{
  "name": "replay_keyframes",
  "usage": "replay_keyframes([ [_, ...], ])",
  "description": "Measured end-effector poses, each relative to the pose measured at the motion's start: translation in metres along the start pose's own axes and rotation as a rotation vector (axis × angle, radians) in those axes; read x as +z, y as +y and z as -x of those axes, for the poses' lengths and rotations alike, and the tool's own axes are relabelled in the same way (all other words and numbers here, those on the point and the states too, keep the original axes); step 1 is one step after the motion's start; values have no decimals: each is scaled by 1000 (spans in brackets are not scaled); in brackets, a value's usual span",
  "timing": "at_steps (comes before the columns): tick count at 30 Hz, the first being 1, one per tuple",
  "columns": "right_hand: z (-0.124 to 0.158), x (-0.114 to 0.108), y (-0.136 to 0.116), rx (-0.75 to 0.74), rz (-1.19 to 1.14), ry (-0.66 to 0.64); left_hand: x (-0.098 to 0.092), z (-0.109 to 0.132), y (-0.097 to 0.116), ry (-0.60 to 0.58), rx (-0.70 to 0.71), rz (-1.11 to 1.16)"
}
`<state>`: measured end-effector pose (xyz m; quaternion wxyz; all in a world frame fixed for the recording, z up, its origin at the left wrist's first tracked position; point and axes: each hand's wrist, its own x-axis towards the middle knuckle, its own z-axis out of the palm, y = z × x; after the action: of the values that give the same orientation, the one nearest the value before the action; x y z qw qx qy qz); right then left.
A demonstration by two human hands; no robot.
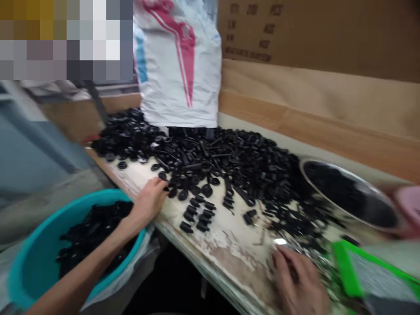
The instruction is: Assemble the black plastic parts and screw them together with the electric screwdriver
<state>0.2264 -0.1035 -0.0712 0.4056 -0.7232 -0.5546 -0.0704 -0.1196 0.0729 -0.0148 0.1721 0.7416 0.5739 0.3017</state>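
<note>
At the near edge of the heap, my left hand (151, 199) has its fingers bent together over small round black plastic parts (183, 194). What is between those fingertips is hidden. My right hand (300, 280) is low on the right, blurred, with curled fingers closed at a small shiny metal piece (280, 241). Loose metal bits (323, 262) lie beside it. Between the hands, several black cylindrical parts (203, 218) lie in short rows on the worn pale tabletop (229, 234). A large heap of black plastic parts (203, 153) spreads behind them.
A teal basin (28, 267) with black parts stands below the table's left edge. A metal bowl (348, 194) of dark contents, a pink container (410, 203) and a green-edged tray (349, 271) are on the right. Behind stand a white sack (180, 65) and cardboard (318, 39).
</note>
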Motion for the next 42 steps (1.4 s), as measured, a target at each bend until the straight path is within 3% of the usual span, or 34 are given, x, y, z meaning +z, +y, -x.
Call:
replay_keyframes([
  [6, -4, -25, -4, 9, 178, -168, 3, -9, -16, 46, 0, 57],
  [9, -2, -28, -5, -18, 186, -235, -5, -8, -1, 115, -89, 200],
  [12, 0, -27, -6, -47, 168, -287, -12, 1, 30, 118, -232, 533],
  [14, 1, -27, -4, -59, 154, -315, -9, 11, 55, -20, -365, 803],
  [19, -2, -37, -5, -62, 104, -283, 29, 44, 106, -614, -558, 1473],
  [22, -7, -54, -21, -46, 78, -140, 55, 58, 123, -783, -620, 1693],
  [25, -12, -73, -49, -127, 119, -87, 68, 64, 131, -850, -651, 1725],
  [30, -20, -83, -80, -444, 64, -158, 73, 67, 138, -889, -604, 1699],
  [34, -26, -80, -79, -609, 57, -267, 74, 69, 140, -894, -573, 1656],
  [39, -30, -79, -73, -636, 143, -338, 75, 70, 138, -930, -606, 1631],
  [42, -31, -81, -73, -739, 139, -348, 75, 70, 139, -983, -633, 1633],
])
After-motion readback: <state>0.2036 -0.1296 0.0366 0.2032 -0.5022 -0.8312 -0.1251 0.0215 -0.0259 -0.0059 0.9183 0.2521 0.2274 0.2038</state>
